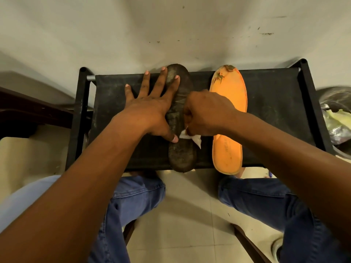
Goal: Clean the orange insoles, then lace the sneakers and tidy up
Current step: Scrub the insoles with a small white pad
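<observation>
Two insoles lie lengthwise on a black fabric-topped rack [275,103]. The left insole [182,156] shows a dark, dirty grey side. The right insole [228,149] is bright orange, with a torn, stained toe at the far end. My left hand [150,105] lies flat with fingers spread, pressing the dark insole's left edge. My right hand [207,112] is closed on a crumpled white tissue [191,138], held against the middle of the dark insole. No sneakers or laces are in view.
A white scuffed wall stands right behind the rack. At the right edge sits a bin [338,120] with plastic bags. Dark wooden furniture [32,114] is at the left. My knees in blue jeans [266,196] are below the rack, over a tiled floor.
</observation>
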